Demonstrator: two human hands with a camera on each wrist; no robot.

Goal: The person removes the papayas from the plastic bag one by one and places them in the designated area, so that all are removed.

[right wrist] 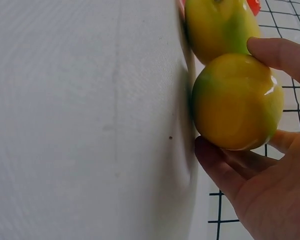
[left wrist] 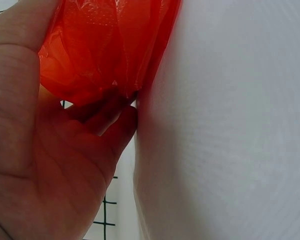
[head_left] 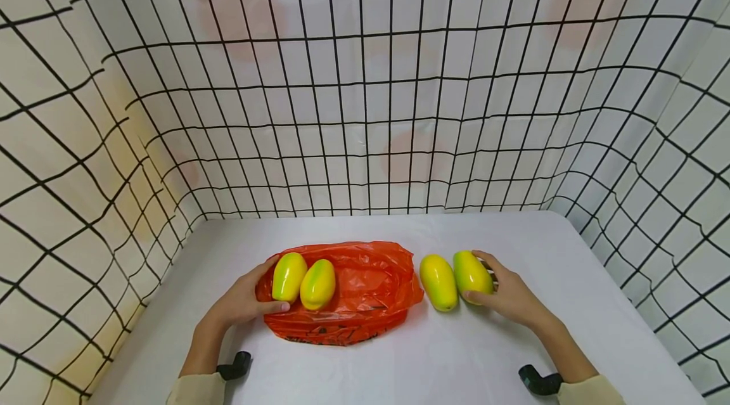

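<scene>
A red plastic bag (head_left: 371,278) lies spread on the white table, with two yellow-green mangoes on it: the left one (head_left: 289,277) and another mango (head_left: 317,284) beside it. My left hand (head_left: 245,297) holds the bag's left end, thumb along the near side and fingers at the far side. In the left wrist view the red plastic (left wrist: 105,50) lies between thumb and fingers. To the right of the bag my right hand (head_left: 513,294) grips a mango (head_left: 471,275) between thumb and fingers. That mango (right wrist: 237,102) is close against another mango (head_left: 439,282) on its left.
The white table (head_left: 456,367) runs back to a black wire grid (head_left: 359,120) that stands behind and on both sides. Black angled pieces, a left one (head_left: 235,367) and a right one (head_left: 538,381), show at the wrists.
</scene>
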